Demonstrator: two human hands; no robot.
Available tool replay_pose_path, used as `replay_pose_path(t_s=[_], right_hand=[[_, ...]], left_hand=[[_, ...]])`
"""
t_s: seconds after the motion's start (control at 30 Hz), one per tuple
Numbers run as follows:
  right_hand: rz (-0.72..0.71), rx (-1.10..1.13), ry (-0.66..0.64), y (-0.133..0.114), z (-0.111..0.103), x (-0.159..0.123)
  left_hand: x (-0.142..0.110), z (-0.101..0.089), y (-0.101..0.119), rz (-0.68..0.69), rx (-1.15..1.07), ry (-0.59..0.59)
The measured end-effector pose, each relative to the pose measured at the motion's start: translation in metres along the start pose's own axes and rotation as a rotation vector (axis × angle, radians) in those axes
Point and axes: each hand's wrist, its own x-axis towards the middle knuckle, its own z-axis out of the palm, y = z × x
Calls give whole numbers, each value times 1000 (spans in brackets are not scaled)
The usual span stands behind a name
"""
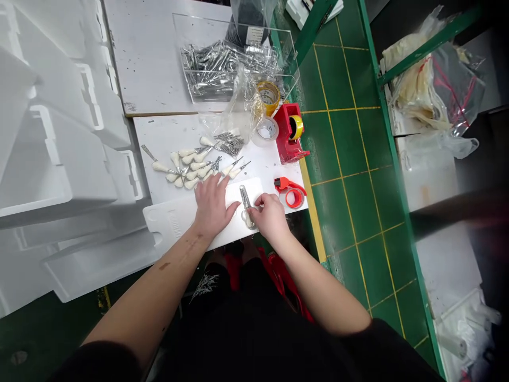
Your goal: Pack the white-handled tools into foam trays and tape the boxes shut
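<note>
My left hand (212, 207) lies flat, fingers spread, on a white foam board (175, 217) at the table's near edge. My right hand (269, 215) is curled beside it, fingertips pinching a small clear packet holding a metal tool with a pale handle (245, 206) that rests on the board. Just beyond my hands lie several awl-like tools with cream handles (191, 167) and a heap of loose metal spikes (229, 142).
A clear box of bagged metal parts (222, 66) stands at the back. A yellow tape roll (269, 95), clear tape roll (267, 130), red tape dispenser (290, 135) and red hand dispenser (292, 193) sit at the right edge. White foam mouldings (59, 159) crowd the left. Green floor lies right.
</note>
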Motion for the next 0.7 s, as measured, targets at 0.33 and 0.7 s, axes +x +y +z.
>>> replay_pose_path(t_s=[0.33, 0.7], right_hand=[[127, -385, -35, 49, 3, -10], [-632, -303, 2, -4, 8, 13]], left_hand=[[-8, 20, 27, 353, 149, -274], [-43, -72, -18, -336, -338, -49]])
